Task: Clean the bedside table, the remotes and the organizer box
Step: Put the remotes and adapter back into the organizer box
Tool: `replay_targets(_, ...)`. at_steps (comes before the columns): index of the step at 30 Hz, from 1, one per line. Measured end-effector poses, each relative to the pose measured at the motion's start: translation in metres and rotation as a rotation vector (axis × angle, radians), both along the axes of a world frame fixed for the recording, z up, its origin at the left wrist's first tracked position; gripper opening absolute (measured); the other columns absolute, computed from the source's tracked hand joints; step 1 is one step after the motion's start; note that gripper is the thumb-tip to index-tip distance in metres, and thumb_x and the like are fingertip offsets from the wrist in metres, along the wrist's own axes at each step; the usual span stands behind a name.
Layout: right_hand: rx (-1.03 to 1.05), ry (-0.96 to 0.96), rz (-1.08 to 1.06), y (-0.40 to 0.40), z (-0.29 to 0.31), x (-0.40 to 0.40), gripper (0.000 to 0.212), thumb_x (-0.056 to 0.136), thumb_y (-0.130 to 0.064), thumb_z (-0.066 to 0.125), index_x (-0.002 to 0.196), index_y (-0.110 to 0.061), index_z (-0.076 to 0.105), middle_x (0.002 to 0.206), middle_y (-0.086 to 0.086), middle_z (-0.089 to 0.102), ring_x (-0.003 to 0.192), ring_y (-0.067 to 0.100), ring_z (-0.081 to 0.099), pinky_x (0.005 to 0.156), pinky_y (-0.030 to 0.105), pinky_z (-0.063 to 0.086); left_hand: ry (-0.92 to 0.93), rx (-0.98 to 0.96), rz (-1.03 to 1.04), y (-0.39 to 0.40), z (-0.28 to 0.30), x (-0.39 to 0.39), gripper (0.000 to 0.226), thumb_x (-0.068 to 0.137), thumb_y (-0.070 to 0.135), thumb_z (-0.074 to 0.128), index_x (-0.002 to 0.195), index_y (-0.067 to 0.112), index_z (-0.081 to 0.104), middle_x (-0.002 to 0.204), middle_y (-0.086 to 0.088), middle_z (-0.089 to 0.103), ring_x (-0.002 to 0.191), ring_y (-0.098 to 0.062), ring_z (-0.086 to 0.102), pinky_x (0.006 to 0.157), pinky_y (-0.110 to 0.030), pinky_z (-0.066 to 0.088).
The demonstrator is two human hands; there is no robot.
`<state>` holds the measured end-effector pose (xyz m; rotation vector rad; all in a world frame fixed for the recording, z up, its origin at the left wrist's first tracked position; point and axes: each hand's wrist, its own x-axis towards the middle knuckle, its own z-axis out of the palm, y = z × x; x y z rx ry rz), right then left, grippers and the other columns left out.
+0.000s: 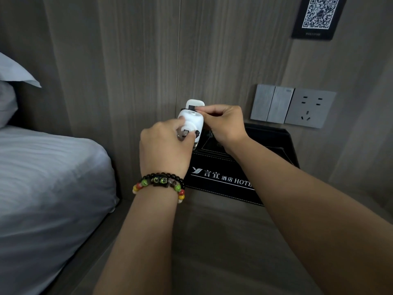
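The wall [138,60], grey wood-grain panelling, filled the upper frame from nine o'clock round to three. The bed [46,177], under a pale striped sheet, occupied the eight o'clock sector, with a pillow [12,71] at ten o'clock. The table [223,241], a grey-brown surface, ran from centre down to six o'clock, just beside the bed.

The box [265,145], black with white hotel lettering on its front face, stood on the table at the wall, at about three o'clock from centre. A switch plate [272,105] and a socket [310,107] were mounted on the wall directly above it, at two o'clock. A QR plaque [319,15] hung at one o'clock.

Both forearms entered from six and five o'clock. The left hand [163,147], a beaded bracelet [158,184] on its wrist, gripped the lower end of a white remote [191,119], fingers curled round it. The right hand [223,122] pinched the remotes at their upper end, at a small black piece whose nature could not be told. A second white remote [194,102] showed just behind the first, touching it. Both remotes were held clear of the table, above the left edge of the box, at dead centre.
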<state>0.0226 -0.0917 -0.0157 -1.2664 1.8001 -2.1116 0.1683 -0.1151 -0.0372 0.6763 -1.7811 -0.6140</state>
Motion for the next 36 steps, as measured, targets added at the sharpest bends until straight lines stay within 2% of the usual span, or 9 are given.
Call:
replay_targets(4, 0.008, -0.044, -0.007, 0.0, 0.0, -0.003, 0.006, 0.081, 0.002, 0.072, 0.086, -0.001, 0.074, 0.073, 0.002, 0.07, 0.059, 0.004, 0.064, 0.059, 0.017, 0.052, -0.052, -0.048, 0.038, 0.003, 0.004, -0.003, 0.02, 0.083, 0.027, 0.071, 0.098, 0.013, 0.075, 0.085, -0.008, 0.072, 0.09, -0.026, 0.065, 0.076, -0.023, 0.037)
replay_targets(11, -0.009, -0.134, 0.072, 0.0, 0.001, 0.0, 0.009, 0.082, 0.005, 0.068, 0.078, -0.003, 0.072, 0.071, 0.007, 0.069, 0.068, 0.02, 0.065, 0.074, 0.031, 0.059, -0.051, -0.002, 0.048, -0.004, 0.002, -0.004, 0.024, 0.08, 0.023, 0.076, 0.102, 0.013, 0.075, 0.091, -0.01, 0.073, 0.091, -0.025, 0.068, 0.079, -0.022, 0.044)
replay_targets(15, 0.007, -0.125, 0.067, -0.001, 0.0, -0.002, 0.007, 0.084, 0.003, 0.068, 0.082, -0.003, 0.072, 0.074, 0.007, 0.068, 0.073, 0.021, 0.065, 0.078, 0.032, 0.058, -0.052, -0.039, 0.092, -0.005, 0.0, -0.006, 0.017, 0.08, 0.019, 0.072, 0.08, 0.002, 0.073, 0.078, -0.016, 0.071, 0.08, -0.032, 0.067, 0.074, -0.036, 0.054)
replay_targets(18, 0.01, -0.111, 0.067, -0.003, -0.001, -0.004, 0.009, 0.083, 0.001, 0.07, 0.079, -0.007, 0.073, 0.076, 0.009, 0.069, 0.076, 0.025, 0.064, 0.081, 0.04, 0.057, -0.071, -0.027, 0.117, -0.002, 0.001, -0.005, 0.015, 0.08, 0.018, 0.071, 0.079, 0.003, 0.073, 0.077, -0.015, 0.071, 0.079, -0.031, 0.067, 0.074, -0.035, 0.051)
replay_targets(23, 0.012, -0.116, 0.03, 0.001, 0.0, -0.002, 0.012, 0.086, 0.0, 0.067, 0.096, 0.001, 0.072, 0.085, 0.011, 0.069, 0.074, 0.018, 0.065, 0.071, 0.026, 0.059, -0.082, 0.032, 0.165, 0.004, -0.002, 0.0, 0.02, 0.079, 0.034, 0.069, 0.095, 0.024, 0.075, 0.09, -0.006, 0.074, 0.091, -0.03, 0.068, 0.077, -0.042, 0.057)
replay_targets(28, 0.171, 0.071, -0.125, 0.048, 0.009, 0.009, 0.021, 0.088, -0.011, 0.065, 0.108, -0.009, 0.071, 0.086, -0.003, 0.068, 0.082, 0.012, 0.064, 0.086, 0.042, 0.057, -0.152, 0.049, 0.219, 0.009, 0.002, 0.011, 0.044, 0.078, 0.047, 0.068, 0.116, 0.025, 0.067, 0.107, 0.0, 0.073, 0.106, -0.03, 0.064, 0.088, -0.044, 0.053)
replay_targets(30, 0.219, 0.14, -0.087, 0.095, 0.017, 0.023, 0.018, 0.09, -0.009, 0.062, 0.106, -0.009, 0.071, 0.086, -0.004, 0.067, 0.081, 0.008, 0.061, 0.088, 0.038, 0.056, -0.17, 0.017, 0.264, 0.016, 0.007, 0.016, 0.053, 0.081, 0.045, 0.066, 0.128, 0.022, 0.059, 0.119, -0.005, 0.068, 0.116, -0.033, 0.056, 0.093, -0.047, 0.047)
replay_targets(34, 0.446, 0.381, -0.092, 0.222, 0.025, 0.052, 0.018, 0.09, -0.007, 0.062, 0.102, -0.015, 0.072, 0.099, -0.009, 0.07, 0.087, -0.009, 0.062, 0.081, 0.005, 0.046, -0.132, -0.02, 0.255, 0.057, 0.013, 0.023, 0.053, 0.083, 0.035, 0.062, 0.133, 0.022, 0.051, 0.136, -0.012, 0.05, 0.131, -0.035, 0.034, 0.101, -0.051, 0.031)
replay_targets(36, 0.5, 0.41, -0.179, 0.282, 0.021, 0.062, 0.02, 0.088, -0.006, 0.063, 0.096, -0.022, 0.073, 0.1, -0.01, 0.07, 0.091, -0.007, 0.063, 0.08, 0.004, 0.045, -0.098, -0.002, 0.154, 0.087, 0.012, 0.023, 0.051, 0.083, 0.031, 0.062, 0.132, 0.022, 0.05, 0.138, -0.008, 0.047, 0.132, -0.034, 0.033, 0.104, -0.05, 0.03)
